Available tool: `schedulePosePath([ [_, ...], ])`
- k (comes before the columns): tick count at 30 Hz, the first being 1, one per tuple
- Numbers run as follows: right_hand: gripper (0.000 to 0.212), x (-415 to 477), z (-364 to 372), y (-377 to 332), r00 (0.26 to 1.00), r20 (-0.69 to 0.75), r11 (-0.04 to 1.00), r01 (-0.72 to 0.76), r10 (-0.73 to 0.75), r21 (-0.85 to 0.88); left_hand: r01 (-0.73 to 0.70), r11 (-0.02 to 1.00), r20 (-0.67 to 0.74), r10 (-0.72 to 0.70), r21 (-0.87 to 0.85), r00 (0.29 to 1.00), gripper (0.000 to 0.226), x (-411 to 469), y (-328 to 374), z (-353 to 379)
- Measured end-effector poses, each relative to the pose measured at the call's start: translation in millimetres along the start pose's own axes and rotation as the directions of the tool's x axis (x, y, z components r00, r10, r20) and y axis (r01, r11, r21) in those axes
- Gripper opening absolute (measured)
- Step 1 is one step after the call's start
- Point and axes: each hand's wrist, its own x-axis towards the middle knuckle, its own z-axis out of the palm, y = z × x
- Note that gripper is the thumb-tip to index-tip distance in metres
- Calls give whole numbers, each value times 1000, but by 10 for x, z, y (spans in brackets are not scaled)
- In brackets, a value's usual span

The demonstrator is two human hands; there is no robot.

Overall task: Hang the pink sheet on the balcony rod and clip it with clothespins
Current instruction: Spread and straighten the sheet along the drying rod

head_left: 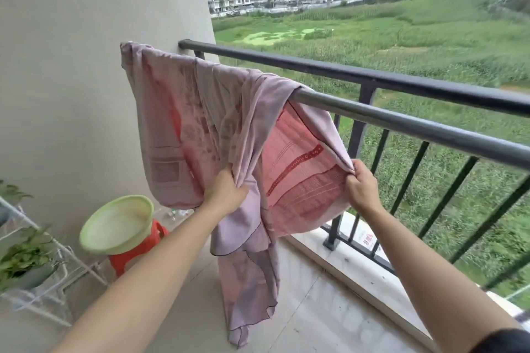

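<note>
The pink sheet [200, 129] hangs bunched over the rod [401, 122]; the left hand [226, 192] grips a fold; the right hand [361, 186] pinches its edge; a green basin [114, 226] sits on a red stool [129, 261]; a pot [31, 276] holds a leafy plant [23, 255].

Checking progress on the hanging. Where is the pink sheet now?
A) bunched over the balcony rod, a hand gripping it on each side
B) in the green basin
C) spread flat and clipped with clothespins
A: the pink sheet hangs bunched over the rod while the left hand and right hand grip its folds; no clothespins are visible.
</note>
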Motion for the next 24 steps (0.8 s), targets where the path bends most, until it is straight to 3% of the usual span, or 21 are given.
schedulePosePath([
  [1, 9, -35, -11, -71, 998, 1, 998, 64, -64, -28, 10, 999, 33, -11, 31, 999, 35, -31, -127, -13],
  [4, 38, -53, -141, -180, 971, 56, 904, 237, -232, -356, 32, 995, 66, -38, 91, 997, 37, -35, -473, -171],
  [7, 16, -26, -371, -116, 993, -25, 855, 89, -119, -512, 32, 984, -39, -25, 177, 999, 31, 21, -614, -410],
  [8, 7, -24, -468, -56, 998, -70, 873, -35, 0, -487, 23, 981, -106, -3, 190, 994, 25, 30, -622, -484],
  [11, 22, -105, -694, 134, 950, -164, 893, -306, 264, -331, 3, 992, -293, 36, 130, 955, 20, 22, -637, -677],
  [15, 25, -288, -695, 164, 928, -162, 909, -365, 337, -200, -16, 1000, -396, 25, 25, 918, 17, 23, -704, -795],
  [17, 26, -402, -638, 147, 922, -124, 918, -380, 366, -118, 31, 999, -327, -40, -31, 944, 28, 23, -751, -760],
  [21, 25, -626, -572, 192, 928, -29, 928, -369, 370, 50, 125, 976, 47, -118, -178, 992, 45, -144, -894, -469],
  [22, 28, -679, -564, 211, 934, 2, 933, -357, 357, 39, 135, 977, 134, -113, -168, 985, 53, -237, -907, -376],
  [24, 34, -762, -557, 272, 963, 45, 956, -256, 264, -142, 115, 975, 254, -65, -188, 965, 58, -451, -875, -159],
])
